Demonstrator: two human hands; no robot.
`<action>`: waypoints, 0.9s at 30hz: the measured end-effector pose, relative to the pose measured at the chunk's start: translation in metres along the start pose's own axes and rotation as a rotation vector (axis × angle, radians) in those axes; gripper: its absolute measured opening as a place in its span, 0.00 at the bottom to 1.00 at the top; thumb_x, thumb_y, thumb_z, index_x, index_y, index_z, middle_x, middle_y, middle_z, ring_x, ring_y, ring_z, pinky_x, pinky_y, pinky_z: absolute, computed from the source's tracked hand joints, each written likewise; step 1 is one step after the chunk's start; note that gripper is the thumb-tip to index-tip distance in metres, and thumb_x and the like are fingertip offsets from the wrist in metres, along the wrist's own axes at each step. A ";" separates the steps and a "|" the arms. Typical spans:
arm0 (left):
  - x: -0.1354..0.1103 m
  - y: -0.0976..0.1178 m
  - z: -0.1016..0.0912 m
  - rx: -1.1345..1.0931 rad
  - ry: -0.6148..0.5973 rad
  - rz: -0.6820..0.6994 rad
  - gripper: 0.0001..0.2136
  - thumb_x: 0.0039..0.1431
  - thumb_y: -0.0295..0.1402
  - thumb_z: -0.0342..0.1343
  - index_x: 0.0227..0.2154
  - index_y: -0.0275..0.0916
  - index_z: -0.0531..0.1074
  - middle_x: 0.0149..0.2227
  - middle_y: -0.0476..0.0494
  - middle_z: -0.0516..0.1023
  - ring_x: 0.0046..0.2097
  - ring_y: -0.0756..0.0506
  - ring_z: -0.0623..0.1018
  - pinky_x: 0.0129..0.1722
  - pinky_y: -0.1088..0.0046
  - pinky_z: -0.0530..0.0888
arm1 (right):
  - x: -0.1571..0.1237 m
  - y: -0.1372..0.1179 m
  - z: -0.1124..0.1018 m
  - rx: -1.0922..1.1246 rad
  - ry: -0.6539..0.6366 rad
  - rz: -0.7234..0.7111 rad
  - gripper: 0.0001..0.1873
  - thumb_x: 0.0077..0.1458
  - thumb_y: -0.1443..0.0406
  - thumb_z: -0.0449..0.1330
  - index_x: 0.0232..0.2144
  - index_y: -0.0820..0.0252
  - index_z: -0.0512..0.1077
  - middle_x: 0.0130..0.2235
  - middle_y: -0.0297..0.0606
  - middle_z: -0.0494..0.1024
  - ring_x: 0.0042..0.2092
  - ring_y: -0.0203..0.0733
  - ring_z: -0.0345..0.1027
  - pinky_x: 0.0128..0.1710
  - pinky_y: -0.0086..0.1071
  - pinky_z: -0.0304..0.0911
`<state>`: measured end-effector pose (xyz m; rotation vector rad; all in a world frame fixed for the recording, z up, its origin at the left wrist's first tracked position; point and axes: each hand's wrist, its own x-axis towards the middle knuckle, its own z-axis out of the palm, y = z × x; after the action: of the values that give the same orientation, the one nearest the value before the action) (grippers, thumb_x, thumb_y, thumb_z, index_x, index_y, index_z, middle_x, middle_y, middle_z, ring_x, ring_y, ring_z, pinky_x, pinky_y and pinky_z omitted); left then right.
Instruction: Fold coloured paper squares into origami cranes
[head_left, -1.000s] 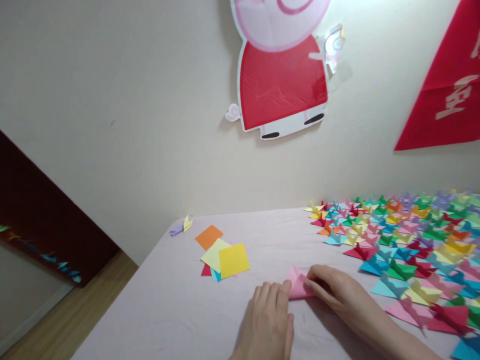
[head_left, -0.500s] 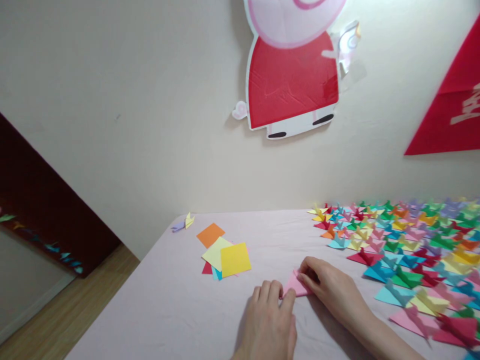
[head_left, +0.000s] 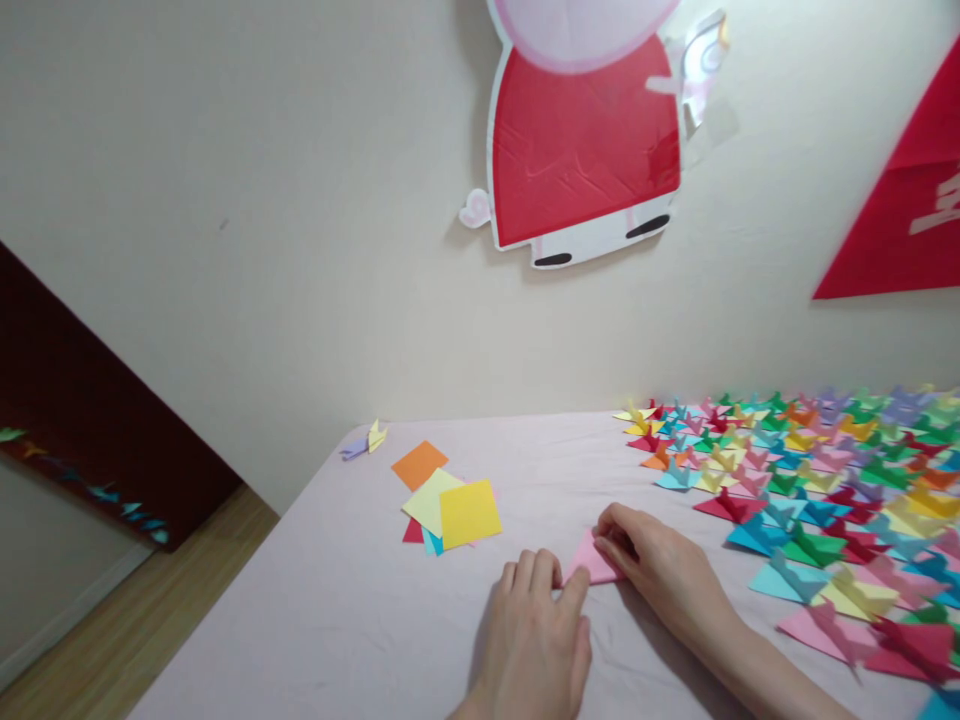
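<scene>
A folded piece of pink origami paper (head_left: 590, 562) lies on the cloth-covered table between my two hands, its peak pointing away from me. My left hand (head_left: 534, 620) rests at its left corner, with thumb and forefinger closed on the edge. From the right side, my right hand (head_left: 660, 568) pinches the paper with thumb and forefinger near the upper right edge. The fingers cover both ends of the sheet, so its exact folds are partly hidden.
Loose square sheets, with a yellow one (head_left: 470, 514) on top and an orange one (head_left: 420, 466) behind, lie left of my hands. Many coloured folded paper birds (head_left: 810, 500) stand in rows at right. Two more folded pieces (head_left: 365, 442) sit at the far left corner.
My view has shifted slightly. Both hands stay on the pink paper in nearly the same place, and its visible pink face looks a little larger between them.
</scene>
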<state>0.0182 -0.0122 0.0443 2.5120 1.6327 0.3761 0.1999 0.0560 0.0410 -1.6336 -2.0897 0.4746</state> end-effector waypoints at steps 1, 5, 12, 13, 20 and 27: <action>0.000 0.000 0.000 -0.004 0.001 -0.002 0.17 0.60 0.31 0.55 0.52 0.46 0.67 0.44 0.44 0.69 0.43 0.40 0.68 0.41 0.61 0.68 | 0.000 0.000 0.001 -0.012 0.006 -0.002 0.06 0.57 0.63 0.53 0.31 0.53 0.69 0.31 0.35 0.79 0.33 0.44 0.73 0.30 0.31 0.60; 0.001 0.000 -0.002 -0.004 0.006 -0.011 0.16 0.61 0.32 0.55 0.51 0.46 0.68 0.43 0.44 0.70 0.43 0.40 0.69 0.40 0.61 0.69 | 0.001 0.002 0.004 -0.040 0.007 -0.020 0.07 0.58 0.63 0.51 0.30 0.54 0.69 0.32 0.37 0.78 0.35 0.45 0.73 0.32 0.32 0.61; 0.003 -0.001 0.002 0.025 0.021 0.010 0.18 0.64 0.38 0.55 0.56 0.45 0.67 0.51 0.41 0.72 0.49 0.37 0.70 0.46 0.58 0.70 | 0.002 0.006 0.006 -0.037 0.000 -0.018 0.09 0.58 0.63 0.50 0.32 0.54 0.70 0.34 0.38 0.79 0.36 0.46 0.73 0.34 0.34 0.62; 0.003 -0.001 0.003 0.031 0.025 0.048 0.20 0.64 0.41 0.54 0.57 0.44 0.66 0.54 0.41 0.71 0.51 0.37 0.69 0.49 0.57 0.69 | 0.002 0.006 0.006 -0.034 0.001 -0.016 0.09 0.58 0.62 0.50 0.32 0.54 0.70 0.34 0.37 0.79 0.36 0.45 0.74 0.34 0.34 0.63; 0.009 0.003 0.006 0.029 -0.091 0.225 0.30 0.68 0.52 0.46 0.63 0.33 0.60 0.64 0.39 0.66 0.61 0.36 0.65 0.61 0.55 0.61 | 0.002 0.004 0.005 -0.032 0.001 -0.002 0.09 0.58 0.62 0.50 0.30 0.54 0.70 0.33 0.37 0.79 0.35 0.45 0.74 0.33 0.32 0.62; 0.010 0.004 0.004 0.033 -0.150 0.214 0.31 0.67 0.52 0.46 0.63 0.33 0.61 0.64 0.39 0.64 0.60 0.35 0.66 0.61 0.53 0.61 | 0.002 0.006 0.008 -0.038 0.010 -0.006 0.10 0.59 0.62 0.49 0.30 0.54 0.69 0.33 0.37 0.78 0.34 0.45 0.73 0.32 0.33 0.61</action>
<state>0.0267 -0.0048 0.0427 2.6749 1.3322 0.1762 0.2004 0.0594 0.0318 -1.6473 -2.1082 0.4264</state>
